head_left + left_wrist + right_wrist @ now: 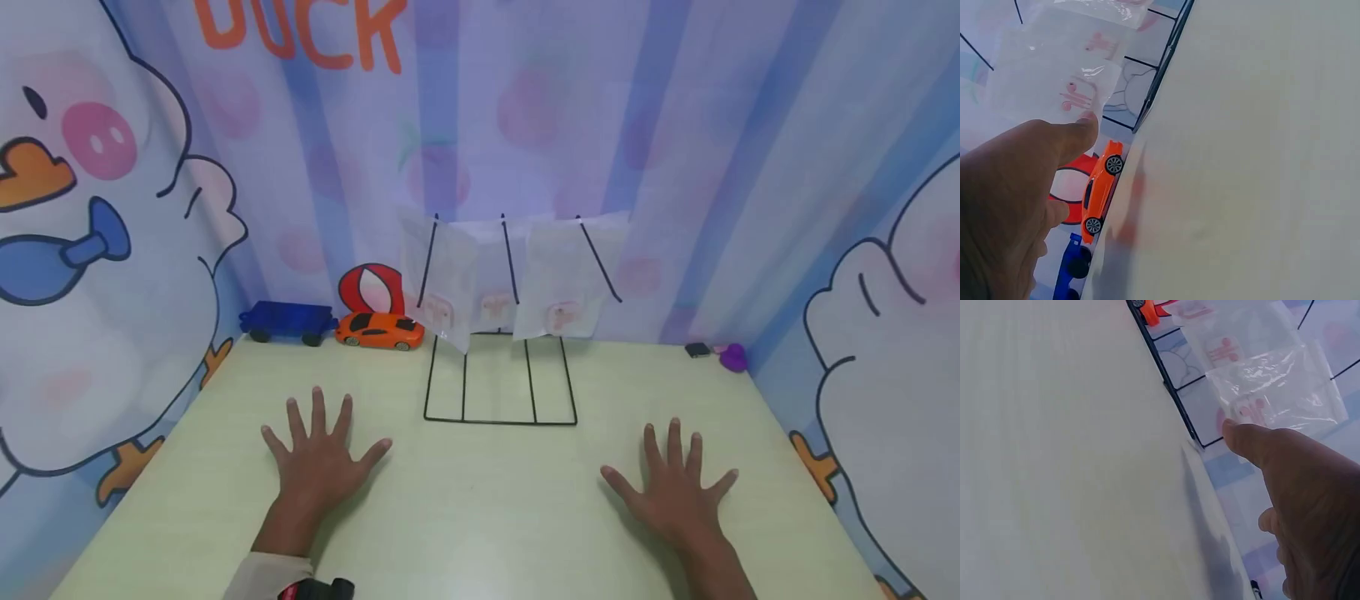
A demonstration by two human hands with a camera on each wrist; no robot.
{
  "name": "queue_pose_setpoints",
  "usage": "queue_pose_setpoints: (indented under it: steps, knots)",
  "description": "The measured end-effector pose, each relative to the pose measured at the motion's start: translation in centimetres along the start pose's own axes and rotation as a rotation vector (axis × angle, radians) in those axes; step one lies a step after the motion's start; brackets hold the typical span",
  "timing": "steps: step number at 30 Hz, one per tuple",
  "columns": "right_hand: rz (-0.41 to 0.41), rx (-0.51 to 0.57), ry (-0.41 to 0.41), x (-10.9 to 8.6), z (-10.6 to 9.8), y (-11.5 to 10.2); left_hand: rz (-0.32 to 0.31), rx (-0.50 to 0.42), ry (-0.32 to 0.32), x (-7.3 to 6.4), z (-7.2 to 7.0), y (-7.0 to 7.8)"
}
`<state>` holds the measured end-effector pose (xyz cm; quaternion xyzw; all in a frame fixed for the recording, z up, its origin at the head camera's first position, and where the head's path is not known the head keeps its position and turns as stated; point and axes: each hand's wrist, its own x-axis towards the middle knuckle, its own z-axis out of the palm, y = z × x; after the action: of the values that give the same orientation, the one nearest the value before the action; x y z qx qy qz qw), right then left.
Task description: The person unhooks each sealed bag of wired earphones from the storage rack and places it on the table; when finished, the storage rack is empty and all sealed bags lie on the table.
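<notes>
My left hand [318,471] is spread over the left part of the table, fingers straight and apart, holding nothing. On the right side my right hand [678,500] lies the same way, palm down and bare of any object. Between and beyond them stands a black wire rack [501,422] with three prongs. Clear plastic bags hang on it: a left bag [453,267], a middle bag [491,262] and a right bag [555,271], each with a small pinkish print or item low down. In both wrist views a thumb overlaps the bags' lower part, with the hand well short of the rack.
Against the back curtain, left of the rack, stand an orange toy car [381,331] and a blue toy wagon [287,322]. At the back right corner lie a small black object [697,350] and a purple one [733,357]. Printed curtains [750,167] enclose the pale table [480,517].
</notes>
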<state>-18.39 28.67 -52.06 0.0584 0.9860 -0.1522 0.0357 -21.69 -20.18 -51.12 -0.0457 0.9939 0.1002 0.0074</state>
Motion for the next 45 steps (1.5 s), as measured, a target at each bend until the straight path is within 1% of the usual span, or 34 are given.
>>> queue_pose_setpoints:
  steps: [4, 9, 12, 14, 16, 19, 20, 22, 24, 25, 28, 31, 35, 38, 41, 45]
  knots:
    - [-0.058, 0.017, 0.023, 1.3, 0.3, -0.8, 0.021, -0.01, 0.02, 1.6, -0.3, 0.3]
    - [-0.099, 0.068, 0.009, 3.2, 1.2, -1.5, 0.046, -0.034, 0.042, 3.8, -0.6, 0.7]
    - [-0.118, 0.096, 0.004, 4.1, 1.7, -2.0, 0.081, -0.057, 0.052, 5.4, -0.5, 1.1]
    - [-0.134, 0.115, 0.007, 4.6, 2.0, -2.4, 0.116, -0.097, 0.087, 6.5, -0.4, 1.2]
    - [-0.152, 0.135, 0.013, 5.0, 2.2, -2.9, 0.167, -0.172, 0.139, 7.7, -0.2, 1.3]
    - [-0.171, 0.164, 0.019, 5.6, 2.4, -3.6, 0.254, -0.368, 0.218, 9.4, 0.1, 1.2]
    - [-0.175, 0.174, 0.015, 5.8, 2.4, -3.8, 0.277, -0.446, 0.232, 10.0, 0.2, 1.2]
    - [-0.178, 0.186, 0.0, 5.9, 2.3, -4.3, 0.302, -0.586, 0.237, 10.9, 0.4, 1.3]
    - [-0.181, 0.185, -0.012, 6.1, 2.3, -4.7, 0.303, -0.673, 0.23, 11.8, 0.5, 1.4]
    - [-0.182, 0.182, -0.017, 6.2, 2.3, -4.9, 0.299, -0.698, 0.224, 12.2, 0.6, 1.5]
    - [-0.193, 0.165, -0.024, 6.7, 2.2, -5.4, 0.27, -0.729, 0.197, 13.2, 0.5, 1.6]
    - [-0.206, 0.153, -0.017, 7.2, 2.2, -5.7, 0.221, -0.751, 0.174, 14.0, 0.1, 1.7]
    - [-0.217, 0.143, -0.01, 7.4, 2.2, -5.8, 0.182, -0.786, 0.133, 15.1, -0.8, 1.9]
    - [-0.213, 0.138, -0.001, 7.5, 2.3, -5.7, 0.167, -0.84, 0.077, 15.9, -1.6, 2.3]
    - [-0.206, 0.139, -0.004, 7.7, 2.5, -5.5, 0.137, -0.907, 0.019, 16.6, -2.4, 2.8]
    - [-0.203, 0.156, -0.015, 7.8, 2.7, -5.5, 0.114, -0.918, -0.027, 17.3, -3.4, 3.4]
